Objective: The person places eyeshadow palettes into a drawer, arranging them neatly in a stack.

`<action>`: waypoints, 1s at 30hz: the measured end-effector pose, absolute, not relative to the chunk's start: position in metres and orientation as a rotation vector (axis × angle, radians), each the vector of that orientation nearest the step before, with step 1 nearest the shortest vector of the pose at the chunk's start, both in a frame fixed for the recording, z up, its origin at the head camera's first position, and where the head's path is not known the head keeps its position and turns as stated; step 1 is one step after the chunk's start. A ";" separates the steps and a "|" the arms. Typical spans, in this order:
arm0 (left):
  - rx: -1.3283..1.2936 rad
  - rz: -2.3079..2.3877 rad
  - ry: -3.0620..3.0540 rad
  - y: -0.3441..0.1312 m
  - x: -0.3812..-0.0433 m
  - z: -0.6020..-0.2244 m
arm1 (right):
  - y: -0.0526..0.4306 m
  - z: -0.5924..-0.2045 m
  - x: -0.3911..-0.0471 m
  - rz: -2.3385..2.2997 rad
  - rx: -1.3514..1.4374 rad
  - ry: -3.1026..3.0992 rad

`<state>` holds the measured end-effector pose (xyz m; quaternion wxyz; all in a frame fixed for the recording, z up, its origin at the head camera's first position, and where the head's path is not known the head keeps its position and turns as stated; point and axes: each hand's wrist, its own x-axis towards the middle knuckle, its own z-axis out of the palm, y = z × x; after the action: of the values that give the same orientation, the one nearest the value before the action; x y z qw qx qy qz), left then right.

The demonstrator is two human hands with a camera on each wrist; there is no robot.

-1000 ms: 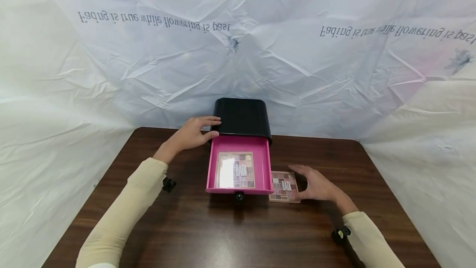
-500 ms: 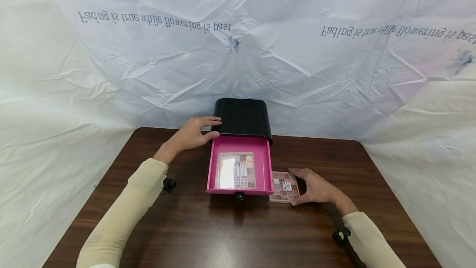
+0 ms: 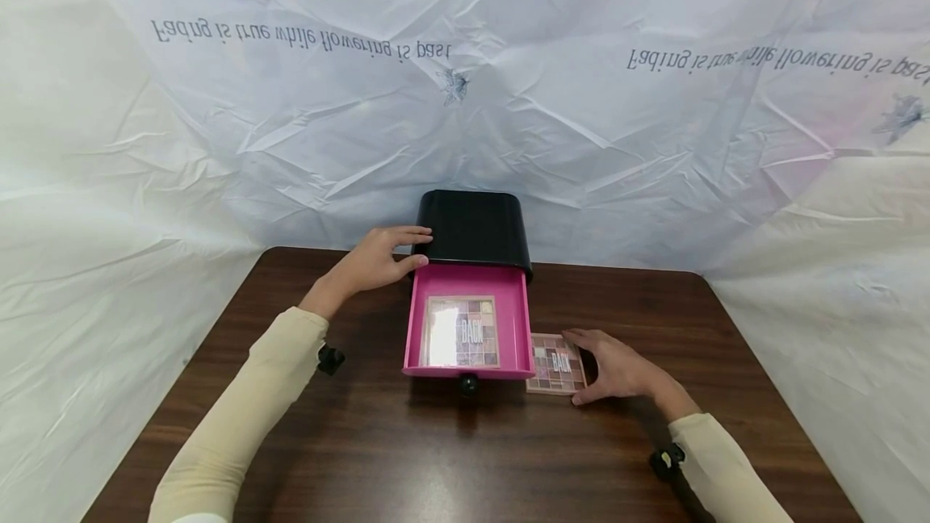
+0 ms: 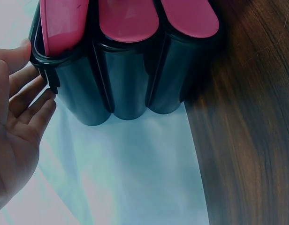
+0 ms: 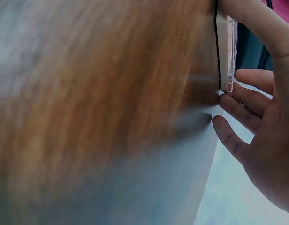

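Note:
A black drawer cabinet (image 3: 471, 226) stands at the back of the table with its pink drawer (image 3: 510, 321) pulled out. Inside that drawer lies a clear-lidded eyeshadow palette (image 3: 471, 332). My left hand (image 3: 376, 258) rests on the cabinet's left top edge, its fingers stretched out and thumb near the front. Flat on the table, right of the drawer, is a second eyeshadow palette (image 3: 556, 364). Around its right side my right hand (image 3: 616, 364) spans thumb and fingers, tips right at the two corners. The right wrist view shows fingertips (image 5: 227, 98) beside this palette's edge (image 5: 231, 51).
The dark wooden table (image 3: 436, 450) extends toward me. White printed sheeting (image 3: 349, 127) hangs close behind the cabinet and on both sides. In the left wrist view the cabinet has three stacked tiers with pink drawers (image 4: 130, 21). A round black knob (image 3: 468, 384) sticks out from the open drawer.
My right hand has lowered slightly around the palette; its thumb has slid off the lid, past the near right corner. The left hand, drawer and both palettes have stayed put.

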<state>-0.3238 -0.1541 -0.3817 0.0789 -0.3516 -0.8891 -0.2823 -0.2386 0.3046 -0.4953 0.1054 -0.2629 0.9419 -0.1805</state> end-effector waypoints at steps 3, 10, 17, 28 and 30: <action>-1.049 -0.846 -2.667 -0.154 -0.324 -0.382 | 0.306 -0.496 -0.238 -0.550 -0.781 2.782; -1.051 -0.850 -2.667 -0.154 -0.325 -0.382 | 0.310 -0.494 -0.237 -0.608 -0.834 2.846; -1.051 -0.848 -2.670 -0.154 -0.324 -0.382 | 0.311 -0.487 -0.234 -0.601 -0.790 2.893; -1.055 -0.846 -2.663 -0.154 -0.325 -0.381 | 0.316 -0.458 -0.224 -0.639 -0.706 2.990; -1.056 -0.844 -2.659 -0.154 -0.325 -0.382 | 0.316 -0.451 -0.221 -0.654 -0.709 3.016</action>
<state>-0.3246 -0.1540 -0.3816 0.0794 -0.3529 -0.8886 -0.2822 -0.2213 0.3157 -0.4509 -0.0125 -0.2238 0.9524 -0.2065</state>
